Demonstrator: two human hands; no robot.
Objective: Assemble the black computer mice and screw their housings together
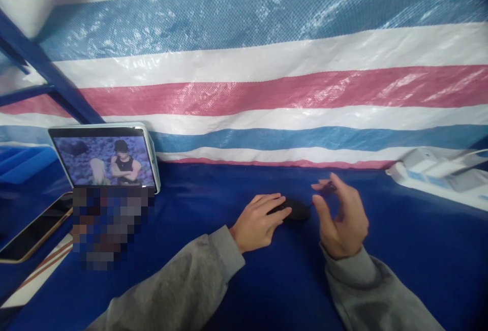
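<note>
My left hand (259, 221) rests on the blue table, its fingers and thumb closed around the left end of a black rounded computer mouse (299, 210). Just right of the mouse, my right hand (345, 216) is raised, fingers curved and thumb apart from them. A thin dark line, perhaps a cord, seems to run from the mouse toward the right thumb, with a small reddish spot there. Something dark and tiny shows by the right fingers, too blurred to name. Both wrists are in grey sleeves.
Left, a tablet (109, 160) in a pale case stands playing a cartoon; a phone (36, 229) lies before it, beside a pixelated patch. A blue tray (28, 160) sits far left. White power strip (438, 183) with plugs lies right. Striped tarpaulin (267, 94) hangs behind the blue table (198, 193).
</note>
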